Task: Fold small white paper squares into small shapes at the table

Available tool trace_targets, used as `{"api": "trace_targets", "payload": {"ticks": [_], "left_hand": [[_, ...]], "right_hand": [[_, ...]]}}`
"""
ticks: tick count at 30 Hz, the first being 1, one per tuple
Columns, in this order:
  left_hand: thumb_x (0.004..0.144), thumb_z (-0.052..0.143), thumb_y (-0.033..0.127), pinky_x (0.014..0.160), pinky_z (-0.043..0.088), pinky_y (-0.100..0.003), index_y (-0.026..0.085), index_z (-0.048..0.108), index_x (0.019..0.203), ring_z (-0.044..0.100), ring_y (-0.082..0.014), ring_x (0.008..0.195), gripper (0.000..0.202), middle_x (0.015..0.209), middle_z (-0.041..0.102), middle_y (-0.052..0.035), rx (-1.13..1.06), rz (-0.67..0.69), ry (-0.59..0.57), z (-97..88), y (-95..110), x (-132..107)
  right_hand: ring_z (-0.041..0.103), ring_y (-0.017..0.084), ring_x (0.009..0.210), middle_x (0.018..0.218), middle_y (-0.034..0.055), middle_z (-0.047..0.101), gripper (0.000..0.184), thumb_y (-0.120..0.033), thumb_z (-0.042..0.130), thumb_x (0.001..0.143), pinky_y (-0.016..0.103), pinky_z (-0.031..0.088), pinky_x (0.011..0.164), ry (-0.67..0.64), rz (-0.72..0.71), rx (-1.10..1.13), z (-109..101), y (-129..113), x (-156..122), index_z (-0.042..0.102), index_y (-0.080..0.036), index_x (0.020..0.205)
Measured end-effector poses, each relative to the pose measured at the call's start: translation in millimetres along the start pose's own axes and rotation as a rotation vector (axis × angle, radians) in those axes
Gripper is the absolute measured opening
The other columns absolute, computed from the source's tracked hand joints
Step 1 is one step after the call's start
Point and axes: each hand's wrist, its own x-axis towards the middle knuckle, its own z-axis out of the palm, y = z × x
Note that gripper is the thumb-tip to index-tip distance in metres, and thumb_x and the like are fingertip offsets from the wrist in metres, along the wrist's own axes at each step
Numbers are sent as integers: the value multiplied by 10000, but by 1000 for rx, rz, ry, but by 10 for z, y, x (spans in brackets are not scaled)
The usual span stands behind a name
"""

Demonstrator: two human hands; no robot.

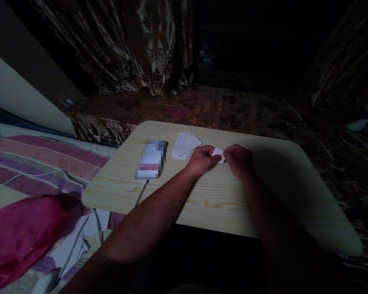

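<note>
The paper (219, 154) is white; the desk (214, 200) is pale, wood-grained yellow. The bedsheet (46, 143) has purple and cream stripes, the curtain (155, 45) a brown-and-gold pattern.

Holds both bare forearms stretched forward, drawing inward from well apart near the body to nearly meet at the hands. Slants the left forearm (159, 216) up and rightward, in better light than the right forearm (262, 204), angled leftward in deep shadow. Points the left hand's (202, 159) thumb rightward over bent fingers, pinching. Curls the right hand (241, 160) just beside, pinching with thumb and fingertip.
</note>
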Motion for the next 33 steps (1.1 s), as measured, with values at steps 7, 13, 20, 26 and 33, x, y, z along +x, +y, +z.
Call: {"api": "trace_targets", "payload": {"ticks": [7, 13, 20, 26, 33], "left_hand": [[642, 740, 394, 501, 329, -217, 143, 611, 689, 433, -72, 503, 285, 601, 580, 17, -44, -24, 23, 9, 35, -4], [654, 734, 426, 476, 292, -217, 146, 597, 688, 421, -69, 486, 314, 582, 560, 23, -99, -42, 25, 19, 16, -3], [615, 767, 414, 476, 294, -221, 146, 566, 643, 398, -63, 472, 336, 556, 535, 30, -142, -37, 49, 17, 46, -13], [609, 765, 418, 478, 300, -221, 148, 570, 635, 407, -68, 479, 335, 566, 548, 26, -105, -45, 64, 9, 29, -1], [623, 758, 388, 526, 352, -220, 138, 642, 693, 469, -81, 538, 284, 644, 616, 9, -28, 7, 55, -6, -7, 19]], "right_hand": [[590, 154, 592, 619, 0, 650, 166, -338, 572, 742, 253, 431, 562, 4, 0, 40, 24, 36, 1, 645, -194, 705], [594, 157, 596, 620, 2, 649, 182, -353, 567, 750, 253, 428, 558, -7, -3, 39, 26, 40, -2, 645, -192, 715], [575, 149, 579, 611, 5, 647, 188, -352, 576, 743, 249, 417, 542, -19, -15, 37, 40, 39, -20, 652, -185, 700], [566, 146, 562, 602, 6, 645, 201, -362, 573, 748, 247, 416, 539, -37, -1, 38, 45, 46, -11, 654, -182, 704], [563, 135, 560, 593, -7, 634, 192, -338, 563, 752, 241, 400, 545, -29, -29, -25, 32, 57, -5, 657, -181, 692]]}}
